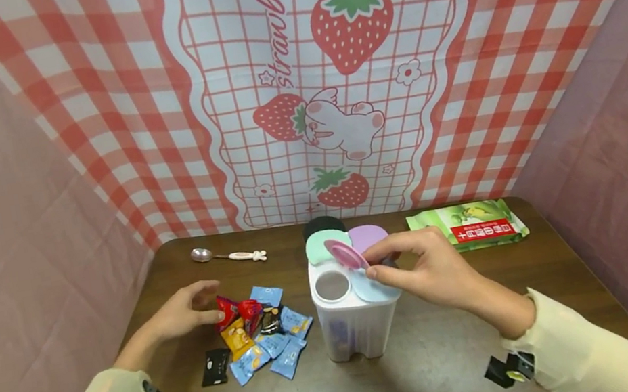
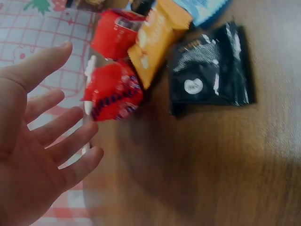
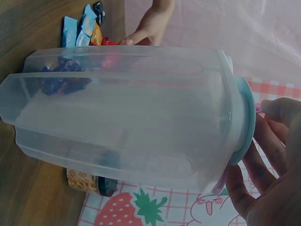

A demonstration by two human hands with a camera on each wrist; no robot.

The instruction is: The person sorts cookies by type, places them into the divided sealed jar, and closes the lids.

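While the right hand pinches a pink lid between thumb and fingers, the left hand rests relaxed and unclenched at the left, its fingers parted. The raised lid tilts above the top of a white, translucent container standing upright mid-tabletop, just beside a round uncovered opening. Mint-green, purple and pale blue lids lie flat over the other parts of the top. Dark blue pieces sit low inside the container.

Two red candies lie right by the left hand's thumb; whether it touches them cannot be told. Around them are an orange packet, several blue packets and black ones, the nearest black packet lying at the pile's left. Far left lies a spoon, far right a green package. Behind the container stands a dark-lidded jar.
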